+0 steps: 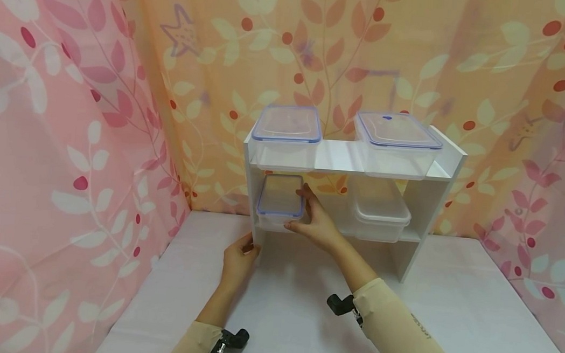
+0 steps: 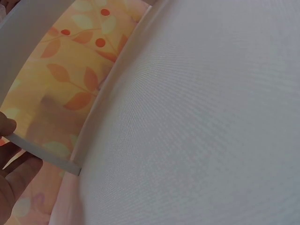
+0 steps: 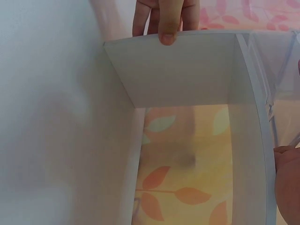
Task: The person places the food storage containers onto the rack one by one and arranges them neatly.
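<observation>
A white two-tier shelf rack (image 1: 338, 157) stands on the table. Low on its left side panel (image 2: 49, 159), my left hand (image 1: 238, 263) grips the front edge, thumb on one face and fingers on the other. On the lower tier at the left sits a small clear food container (image 1: 282, 197) with a blue-edged lid. My right hand (image 1: 317, 226) holds this container at its right side, thumb low at the front corner and fingers up by the lid's edge. In the right wrist view only part of the right hand (image 3: 288, 180) shows, beside the shelf board.
Two larger clear containers with blue-edged lids, one left (image 1: 287, 124) and one right (image 1: 398, 132), stand on the upper tier. A container with a whitish lid (image 1: 381, 208) sits on the lower tier's right. Floral curtains (image 1: 206, 155) surround the white-covered table (image 1: 298, 323).
</observation>
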### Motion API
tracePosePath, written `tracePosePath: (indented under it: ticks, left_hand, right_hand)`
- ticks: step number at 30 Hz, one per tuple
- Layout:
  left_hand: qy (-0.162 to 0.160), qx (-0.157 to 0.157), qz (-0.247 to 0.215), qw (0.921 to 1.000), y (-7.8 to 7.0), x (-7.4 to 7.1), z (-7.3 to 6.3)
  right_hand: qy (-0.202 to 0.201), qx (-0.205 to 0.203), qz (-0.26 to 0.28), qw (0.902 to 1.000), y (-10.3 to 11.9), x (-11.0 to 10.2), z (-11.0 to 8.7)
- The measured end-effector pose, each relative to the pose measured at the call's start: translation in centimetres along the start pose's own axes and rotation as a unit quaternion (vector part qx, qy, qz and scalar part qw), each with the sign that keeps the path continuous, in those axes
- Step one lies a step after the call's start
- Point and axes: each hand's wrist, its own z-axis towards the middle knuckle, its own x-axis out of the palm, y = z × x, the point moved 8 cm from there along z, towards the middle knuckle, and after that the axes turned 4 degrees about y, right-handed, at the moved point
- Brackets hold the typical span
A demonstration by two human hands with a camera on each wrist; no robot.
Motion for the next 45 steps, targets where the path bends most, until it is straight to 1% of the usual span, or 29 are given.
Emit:
tracePosePath:
  ticks: [15, 23, 29, 36, 41, 44, 45]
  left_hand:
    - [0.003, 0.003, 0.003, 1.0000, 0.0, 0.0, 0.1]
    - [0.003, 0.003, 0.007, 1.0000, 0.1, -0.1, 0.0]
    - [0.004, 0.002, 0.006, 1.0000, 0.1, -0.1, 0.1]
    - [0.004, 0.006, 0.011, 0.9999, 0.0, 0.0, 0.1]
    - [0.003, 0.009, 0.013, 0.9999, 0.1, -0.1, 0.2]
    - [0.003, 0.009, 0.015, 0.9998, 0.2, 0.0, 0.2]
    - [0.004, 0.008, 0.015, 0.9999, 0.2, 0.0, 0.2]
  right_hand:
    - [-0.007, -0.002, -0.032, 0.9995, 0.4, 0.1, -0.2]
    - [-0.005, 0.002, -0.048, 0.9988, 0.2, 0.1, -0.3]
    - [-0.003, -0.004, -0.056, 0.9984, 0.5, 0.1, -0.5]
    - [-0.004, -0.007, -0.051, 0.9986, 1.1, 0.0, -1.2]
    - [-0.006, -0.003, -0.052, 0.9986, 0.9, -0.1, -1.6]
    - [-0.012, -0.010, -0.047, 0.9988, 0.9, -0.1, -1.9]
    - [-0.013, -0.007, -0.041, 0.9991, 1.4, -0.1, -2.1]
